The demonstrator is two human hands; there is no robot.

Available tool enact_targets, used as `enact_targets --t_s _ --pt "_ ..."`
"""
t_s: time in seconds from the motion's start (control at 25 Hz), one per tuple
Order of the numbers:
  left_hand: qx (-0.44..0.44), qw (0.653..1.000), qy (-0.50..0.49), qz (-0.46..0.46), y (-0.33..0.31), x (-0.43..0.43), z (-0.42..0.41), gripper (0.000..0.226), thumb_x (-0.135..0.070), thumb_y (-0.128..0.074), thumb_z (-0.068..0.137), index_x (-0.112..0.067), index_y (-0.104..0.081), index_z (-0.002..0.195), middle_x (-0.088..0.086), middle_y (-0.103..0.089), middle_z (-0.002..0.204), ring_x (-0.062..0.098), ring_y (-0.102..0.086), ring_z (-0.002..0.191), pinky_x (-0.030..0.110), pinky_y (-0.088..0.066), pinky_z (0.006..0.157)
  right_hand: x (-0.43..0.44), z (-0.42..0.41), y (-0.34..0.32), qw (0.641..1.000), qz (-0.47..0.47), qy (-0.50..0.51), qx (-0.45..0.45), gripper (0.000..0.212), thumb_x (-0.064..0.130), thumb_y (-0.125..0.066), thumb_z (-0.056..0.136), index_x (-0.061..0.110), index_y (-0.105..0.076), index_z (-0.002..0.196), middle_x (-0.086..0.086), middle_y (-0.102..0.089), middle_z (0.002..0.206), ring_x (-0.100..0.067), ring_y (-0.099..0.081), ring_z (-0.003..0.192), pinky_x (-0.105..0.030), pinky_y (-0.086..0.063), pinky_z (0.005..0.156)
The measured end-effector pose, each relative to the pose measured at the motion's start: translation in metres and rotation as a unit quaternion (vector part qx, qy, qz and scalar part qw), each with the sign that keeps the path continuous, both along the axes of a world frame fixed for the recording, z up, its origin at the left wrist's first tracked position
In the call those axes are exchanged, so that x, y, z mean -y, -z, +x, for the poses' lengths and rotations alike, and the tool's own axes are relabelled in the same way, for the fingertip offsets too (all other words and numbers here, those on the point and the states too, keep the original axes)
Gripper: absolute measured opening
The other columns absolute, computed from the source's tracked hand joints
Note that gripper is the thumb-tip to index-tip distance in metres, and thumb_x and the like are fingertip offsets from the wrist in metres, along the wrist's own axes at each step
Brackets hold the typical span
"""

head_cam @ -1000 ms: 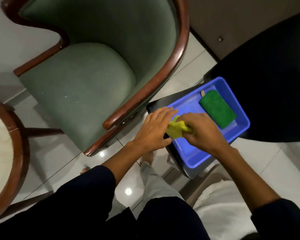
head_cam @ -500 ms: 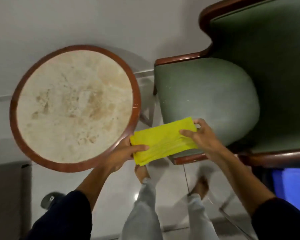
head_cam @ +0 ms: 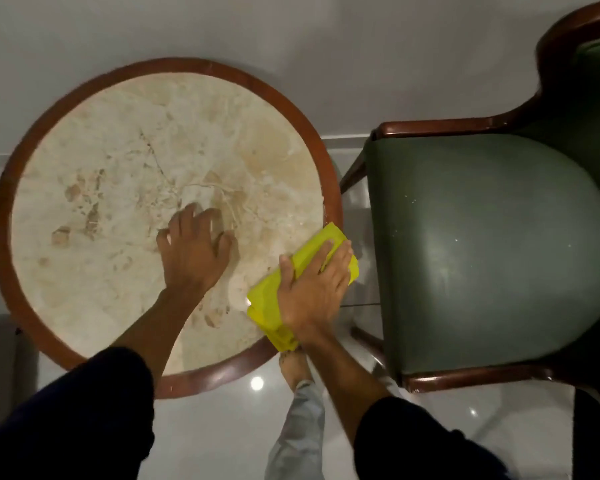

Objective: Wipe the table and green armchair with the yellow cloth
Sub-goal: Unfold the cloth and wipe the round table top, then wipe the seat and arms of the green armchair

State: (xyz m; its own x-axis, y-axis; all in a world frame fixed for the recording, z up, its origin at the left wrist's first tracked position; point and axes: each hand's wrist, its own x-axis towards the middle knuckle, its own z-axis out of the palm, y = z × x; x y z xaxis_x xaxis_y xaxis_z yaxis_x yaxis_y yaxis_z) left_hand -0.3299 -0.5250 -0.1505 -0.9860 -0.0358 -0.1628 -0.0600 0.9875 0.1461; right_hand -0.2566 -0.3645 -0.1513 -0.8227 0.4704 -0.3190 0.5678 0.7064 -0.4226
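Observation:
A round table (head_cam: 101, 161) with a mottled cream stone top and a brown wooden rim fills the left half of the view. The folded yellow cloth (head_cam: 267, 299) lies on its right edge, partly over the rim. My right hand (head_cam: 312, 289) presses flat on the cloth, fingers spread over it. My left hand (head_cam: 194, 247) rests palm down on the bare stone near the middle, fingers apart, holding nothing. The green armchair (head_cam: 492, 251) with dark wood arms stands right of the table, its seat pale with specks.
A white wall runs along the top behind table and chair. Glossy pale floor tiles (head_cam: 222, 427) lie below, where my bare foot (head_cam: 293, 367) and grey trouser leg show between table and chair. A narrow gap separates the table rim from the chair.
The cloth, held in the air between both hands, now lies on the table's right edge under my right hand. My left hand let go of it and moved onto the stone top.

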Motion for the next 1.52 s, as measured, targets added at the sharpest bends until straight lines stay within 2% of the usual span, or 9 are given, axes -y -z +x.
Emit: enact_targets --t_s 0.16,0.44,0.76,0.92,1.04,1.2,1.36,1.4,1.52 --pt "0.003 1.0 -0.027 0.0 0.046 -0.001 -0.015 0.06 -0.049 -0.029 0.1 -0.022 -0.025 0.152 0.015 -0.015 0.164 0.03 -0.013 0.152 0.059 -0.01 0.119 0.008 -0.056 0.028 0.998 0.067 0.013 0.015 0.09 0.063 -0.033 0.094 -0.005 -0.016 0.152 -0.032 -0.012 0.159 -0.043 -0.008 0.149 -0.056 -0.014 0.12" --pt "-0.077 0.996 -0.044 0.016 0.065 0.007 -0.017 0.052 -0.047 -0.025 0.102 -0.025 -0.032 0.148 0.007 -0.028 0.161 0.022 -0.022 0.149 0.053 -0.014 0.119 -0.002 -0.219 0.047 0.982 0.099 -0.146 -0.067 0.069 0.047 -0.021 0.102 0.001 -0.018 0.153 -0.026 -0.015 0.161 -0.038 -0.01 0.15 -0.052 -0.012 0.122" --pt "-0.101 0.985 -0.132 0.035 0.059 0.008 -0.015 0.051 -0.039 -0.016 0.103 -0.02 -0.037 0.145 0.012 -0.032 0.158 0.027 -0.025 0.147 0.054 -0.017 0.118 -0.046 -0.053 0.038 0.789 0.077 -0.596 -0.128 0.056 0.032 -0.038 0.1 0.015 -0.029 0.153 -0.011 -0.025 0.162 -0.025 -0.017 0.151 -0.045 -0.014 0.123" --pt "-0.104 0.987 -0.122 0.007 0.064 0.01 -0.019 0.051 -0.045 -0.021 0.102 -0.02 -0.037 0.144 0.012 -0.033 0.157 0.029 -0.026 0.146 0.054 -0.017 0.117 -0.087 -0.12 0.044 0.901 0.176 -0.384 -0.099 0.058 0.039 -0.03 0.103 0.019 -0.016 0.156 -0.01 -0.014 0.165 -0.026 -0.009 0.152 -0.047 -0.008 0.124" --pt "-0.099 0.988 -0.116 0.018 0.067 0.009 -0.015 0.052 -0.046 -0.019 0.102 -0.02 -0.036 0.144 0.011 -0.03 0.159 0.028 -0.023 0.148 0.053 -0.014 0.118 -0.042 -0.135 0.039 0.946 0.045 -0.313 -0.067 0.058 0.044 -0.02 0.103 0.019 -0.017 0.156 -0.01 -0.016 0.164 -0.027 -0.011 0.152 -0.045 -0.014 0.122" --pt "-0.07 0.979 -0.175 0.072 0.048 0.011 -0.023 0.061 -0.05 -0.021 0.099 -0.011 -0.041 0.142 0.017 -0.042 0.151 0.036 -0.036 0.14 0.053 -0.022 0.114 -0.009 -0.06 0.026 0.791 0.082 -0.594 -0.122 0.059 0.045 -0.029 0.101 0.02 -0.026 0.154 -0.007 -0.02 0.164 -0.024 -0.012 0.152 -0.048 -0.012 0.123" --pt "0.06 0.981 -0.061 0.172 0.011 -0.007 -0.02 0.056 -0.05 -0.04 0.094 -0.008 -0.056 0.129 0.016 -0.063 0.128 0.038 -0.057 0.121 0.047 -0.044 0.098 -0.05 -0.017 0.008 0.99 -0.01 -0.105 -0.093 0.083 0.055 -0.065 0.074 0.023 -0.035 0.145 -0.005 -0.046 0.146 -0.026 -0.039 0.136 -0.046 -0.038 0.107" --pt "0.094 0.97 -0.042 0.222 0.003 -0.019 -0.009 0.062 -0.048 -0.055 0.092 -0.009 -0.047 0.139 0.009 -0.06 0.133 0.03 -0.055 0.125 0.043 -0.042 0.103 -0.061 0.0 0.005 0.994 -0.102 0.034 -0.009 0.09 0.054 -0.074 0.068 0.023 -0.036 0.143 -0.005 -0.049 0.142 -0.025 -0.044 0.131 -0.041 -0.043 0.102" --pt "0.144 0.934 -0.101 0.312 -0.011 -0.051 0.011 0.108 -0.026 -0.082 0.075 -0.014 -0.009 0.154 0.011 -0.052 0.142 0.027 -0.052 0.127 0.038 -0.043 0.105 -0.067 0.039 0.005 0.855 -0.448 0.229 0.128 0.064 0.027 -0.087 0.069 0.016 -0.061 0.126 -0.01 -0.066 0.128 -0.028 -0.062 0.116 -0.043 -0.05 0.102"
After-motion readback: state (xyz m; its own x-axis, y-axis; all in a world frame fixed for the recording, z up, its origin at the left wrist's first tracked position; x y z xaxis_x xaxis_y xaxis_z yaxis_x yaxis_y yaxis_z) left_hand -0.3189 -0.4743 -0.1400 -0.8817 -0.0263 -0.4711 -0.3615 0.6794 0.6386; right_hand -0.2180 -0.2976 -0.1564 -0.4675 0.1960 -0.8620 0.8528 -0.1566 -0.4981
